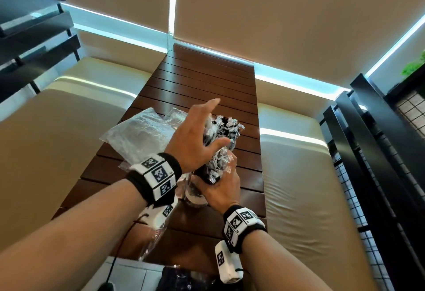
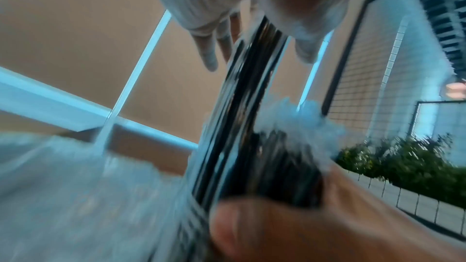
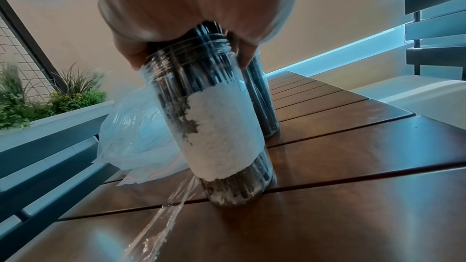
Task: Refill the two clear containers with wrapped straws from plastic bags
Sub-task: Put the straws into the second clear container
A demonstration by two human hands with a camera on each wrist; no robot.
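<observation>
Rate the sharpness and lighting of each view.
Head view: sharp, wide-angle bending at the edges, bright window strips behind the left hand. Left wrist view: heavily motion-blurred, the wrapped straws smeared into streaks. Right wrist view: mostly sharp, clear container readable, glare on the table.

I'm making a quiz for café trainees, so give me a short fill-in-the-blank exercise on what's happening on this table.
1. The right hand grips the clear plastic jar with the white label near its ____.
2. The jar stands on a table of dark ____ slats.
3. A crumpled clear plastic bag lies on the table to the ____ of the left hand in the head view.
4. The left hand's straight fingers press on the bundle of black wrapped ____.

Missing words: mouth; wooden; left; straws
</observation>
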